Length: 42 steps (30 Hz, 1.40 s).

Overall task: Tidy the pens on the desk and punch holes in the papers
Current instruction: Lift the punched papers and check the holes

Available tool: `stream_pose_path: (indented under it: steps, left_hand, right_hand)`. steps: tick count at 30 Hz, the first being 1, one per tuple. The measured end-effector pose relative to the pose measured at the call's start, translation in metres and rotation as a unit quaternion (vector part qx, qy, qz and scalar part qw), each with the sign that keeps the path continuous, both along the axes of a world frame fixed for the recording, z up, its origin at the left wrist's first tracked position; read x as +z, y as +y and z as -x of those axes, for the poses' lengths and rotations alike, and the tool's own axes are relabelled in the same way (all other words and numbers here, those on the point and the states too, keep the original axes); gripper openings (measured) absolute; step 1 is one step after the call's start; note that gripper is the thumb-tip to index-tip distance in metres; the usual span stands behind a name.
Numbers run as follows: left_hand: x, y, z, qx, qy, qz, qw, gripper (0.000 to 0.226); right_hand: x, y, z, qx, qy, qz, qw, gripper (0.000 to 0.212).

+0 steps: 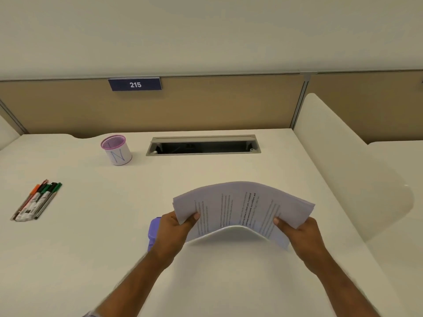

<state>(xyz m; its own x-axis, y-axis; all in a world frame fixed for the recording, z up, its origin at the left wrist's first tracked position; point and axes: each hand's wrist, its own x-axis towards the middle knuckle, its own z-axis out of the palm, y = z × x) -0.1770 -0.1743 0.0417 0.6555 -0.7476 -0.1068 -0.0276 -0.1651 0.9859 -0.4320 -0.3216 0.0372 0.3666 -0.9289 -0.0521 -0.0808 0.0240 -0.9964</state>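
Note:
A stack of printed papers (242,207) is held above the desk, bowed upward in the middle. My left hand (174,232) grips its left edge, thumb on top. At the right edge my right hand (299,232) grips it the same way. A purple hole punch (153,229) lies on the desk, mostly hidden behind my left hand. Several pens and markers (37,200) lie bundled side by side at the desk's left. A pink mesh pen cup (116,149), wrapped in white paper, stands empty at the back left.
A white desk (114,225) runs to a tan partition with a "215" sign (135,84). An open grey cable tray (202,146) is set into the desk at the back. A white curved side divider (338,161) rises along the right edge.

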Motion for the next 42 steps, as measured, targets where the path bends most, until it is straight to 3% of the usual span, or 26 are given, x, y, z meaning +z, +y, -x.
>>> stream_pose_path:
  steps: [7,12,15,18,21,24,29,33,42]
  left_hand:
    - [-0.009,0.000,-0.001,-0.002,-0.003,-0.027,1.000,0.029]
    - [0.007,-0.008,-0.019,0.007,-0.042,0.000,0.999,0.012]
    - [0.017,-0.016,-0.024,0.039,-0.101,0.018,0.994,0.037]
    - [0.017,-0.016,-0.024,0.142,-0.132,0.007,0.981,0.054]
    - [0.009,-0.009,-0.011,0.211,-0.093,0.024,0.973,0.053]
    - [0.000,-0.002,0.013,0.222,-0.002,0.021,0.975,0.046]
    - [-0.010,0.002,0.047,0.060,0.194,0.056,0.977,0.034]
    - [0.008,0.001,0.059,-0.033,0.186,0.102,0.977,0.029]
    - [0.018,-0.014,0.045,0.021,0.151,0.062,0.986,0.023]
  right_hand:
    - [-0.004,0.004,-0.001,0.004,0.013,-0.024,1.000,0.023]
    - [-0.001,0.003,0.001,0.004,0.018,-0.062,0.998,0.020]
    - [0.002,0.001,-0.003,0.021,0.013,-0.113,0.993,0.026]
    - [0.003,0.003,-0.007,0.018,-0.019,-0.159,0.987,0.031]
    - [0.004,0.009,-0.011,0.017,-0.079,-0.200,0.976,0.037]
    - [0.004,0.014,-0.018,0.012,-0.143,-0.230,0.963,0.043]
    - [-0.002,0.025,-0.034,0.007,-0.238,-0.272,0.932,0.046]
    - [-0.003,0.035,-0.047,-0.006,-0.289,-0.290,0.912,0.049]
    - [-0.002,0.042,-0.053,-0.013,-0.308,-0.280,0.909,0.049]
